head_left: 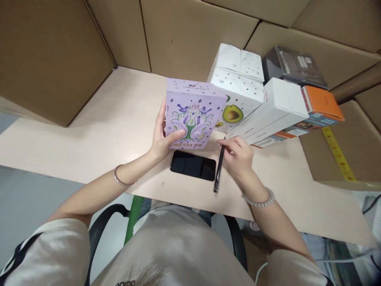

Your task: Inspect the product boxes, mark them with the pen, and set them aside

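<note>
My left hand (163, 137) grips a purple tea box (195, 113) by its left side, thumb across the front and the other fingers behind it. Two birds and a green tree are printed on that face. In my right hand (239, 154) is a slim black pen (219, 169), pinched near its upper end, with its lower end slanting toward me. A black smartphone (193, 165) lies screen up on the table, just below the tea box and left of the pen.
Behind my right hand stand a white avocado-print box (238, 87), a plain white box (276, 103), an orange box (323, 104) and a dark box (293, 67). Large cardboard cartons (190, 35) wall the back and left of the pale wooden table (119, 119). Another carton (342, 147) with yellow tape sits at right.
</note>
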Motion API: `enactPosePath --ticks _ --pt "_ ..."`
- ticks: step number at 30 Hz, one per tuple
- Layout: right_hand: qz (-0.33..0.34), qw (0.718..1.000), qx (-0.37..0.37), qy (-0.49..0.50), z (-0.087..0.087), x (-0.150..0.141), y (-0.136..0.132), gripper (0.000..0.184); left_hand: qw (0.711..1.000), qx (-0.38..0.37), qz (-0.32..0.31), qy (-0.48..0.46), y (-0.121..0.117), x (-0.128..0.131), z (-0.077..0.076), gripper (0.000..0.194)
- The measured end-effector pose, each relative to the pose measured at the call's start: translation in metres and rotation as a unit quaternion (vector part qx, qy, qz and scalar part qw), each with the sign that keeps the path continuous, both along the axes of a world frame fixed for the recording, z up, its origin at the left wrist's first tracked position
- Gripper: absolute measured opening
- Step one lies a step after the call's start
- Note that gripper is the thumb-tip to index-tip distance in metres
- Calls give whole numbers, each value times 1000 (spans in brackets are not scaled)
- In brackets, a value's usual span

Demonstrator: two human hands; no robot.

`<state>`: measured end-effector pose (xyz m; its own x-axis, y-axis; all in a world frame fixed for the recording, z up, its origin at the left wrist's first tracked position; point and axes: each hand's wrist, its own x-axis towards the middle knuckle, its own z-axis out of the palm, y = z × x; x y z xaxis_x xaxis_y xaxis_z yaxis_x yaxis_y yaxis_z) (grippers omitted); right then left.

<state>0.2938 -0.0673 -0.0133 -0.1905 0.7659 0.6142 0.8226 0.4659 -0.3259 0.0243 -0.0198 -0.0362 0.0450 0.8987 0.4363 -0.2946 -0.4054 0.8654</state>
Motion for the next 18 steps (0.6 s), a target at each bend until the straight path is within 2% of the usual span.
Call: enactPosePath --ticks 4,7,9,13,18 --pt "-120 978 -154 -75 2 2 4 39 997 6 54 -47 -1 1 14 107" --pt "-156 956 -219 -121 4 -1 4 40 996 23 71 -47 -3 0 19 98" --pt "-174 945 -239 -142 6 -4 3 39 997 25 67 -33 -2 0 17 97" --pt "-190 930 -272 -161 10 -7 2 38 998 -5 47 -33 -1 0 8 108" --pt "-171 936 -280 -125 9 -2 5 38 998 -32 25 -40 -1 1 2 109"
